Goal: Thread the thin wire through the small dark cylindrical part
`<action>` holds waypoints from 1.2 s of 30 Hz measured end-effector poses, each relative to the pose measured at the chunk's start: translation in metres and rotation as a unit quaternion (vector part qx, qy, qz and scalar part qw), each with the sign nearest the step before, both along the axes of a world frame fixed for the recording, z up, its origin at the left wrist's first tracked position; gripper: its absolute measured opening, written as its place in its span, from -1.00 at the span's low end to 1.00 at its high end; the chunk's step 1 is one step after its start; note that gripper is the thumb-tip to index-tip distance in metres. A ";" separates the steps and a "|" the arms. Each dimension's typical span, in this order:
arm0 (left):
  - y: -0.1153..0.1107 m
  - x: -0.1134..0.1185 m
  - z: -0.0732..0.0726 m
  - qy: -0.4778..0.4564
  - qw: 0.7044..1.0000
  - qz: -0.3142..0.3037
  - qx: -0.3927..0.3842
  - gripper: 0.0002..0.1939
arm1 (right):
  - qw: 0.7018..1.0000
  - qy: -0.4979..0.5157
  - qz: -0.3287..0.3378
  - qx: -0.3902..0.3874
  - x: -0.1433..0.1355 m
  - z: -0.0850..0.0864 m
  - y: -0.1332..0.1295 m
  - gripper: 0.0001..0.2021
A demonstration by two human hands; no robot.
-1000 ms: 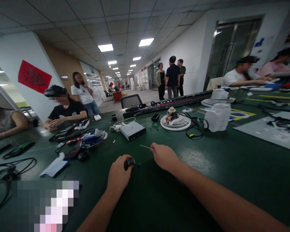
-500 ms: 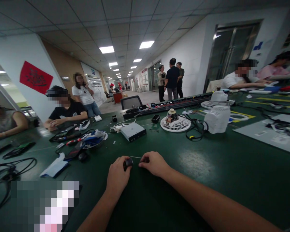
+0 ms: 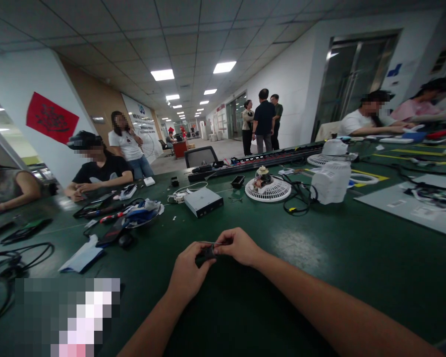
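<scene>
My left hand [image 3: 189, 270] is closed round a small dark rounded part [image 3: 205, 254], pinched between thumb and fingers. Beside it, my right hand [image 3: 242, 248] grips a thin tool with a metal shaft [image 3: 216, 243] and a dark end, mostly covered by the fingers; its exact kind cannot be made out. The shaft points left across the top of the dark part, and my right fingertips are at that part's right end. Whether the shaft touches the part is unclear. Both hands are just above the green tabletop [image 3: 223, 307].
Ahead lie a grey disc drive [image 3: 204, 201], a small black tray [image 3: 238, 181], a white fan grille with motor [image 3: 268, 188] and a white housing [image 3: 330, 182]. Cables, a blue cloth [image 3: 82, 255] and a black mouse [image 3: 125, 240] are on the left. People sit along the table.
My left hand has moved right and turned, bringing the dark part up against my right fingertips. The gap between my hands has closed.
</scene>
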State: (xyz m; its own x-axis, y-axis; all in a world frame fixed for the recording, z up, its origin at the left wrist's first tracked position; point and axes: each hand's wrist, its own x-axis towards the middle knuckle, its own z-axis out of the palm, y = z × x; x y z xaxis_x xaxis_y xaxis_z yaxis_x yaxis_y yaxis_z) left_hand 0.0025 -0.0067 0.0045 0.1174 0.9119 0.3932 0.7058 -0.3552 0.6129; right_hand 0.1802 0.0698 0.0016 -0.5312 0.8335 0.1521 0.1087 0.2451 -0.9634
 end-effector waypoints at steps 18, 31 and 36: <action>0.005 -0.007 0.003 0.033 0.993 0.109 0.016 -0.79 | 0.919 -0.251 -0.080 0.292 0.025 0.024 -0.003 -0.87; 0.004 -0.010 0.001 0.069 0.993 0.091 0.027 -0.82 | 0.861 -0.326 -0.041 0.387 0.030 0.029 -0.008 -0.78; 0.005 -0.011 0.001 0.078 0.993 0.086 0.030 -0.82 | 0.889 -0.288 -0.027 0.354 0.028 0.027 -0.007 -0.79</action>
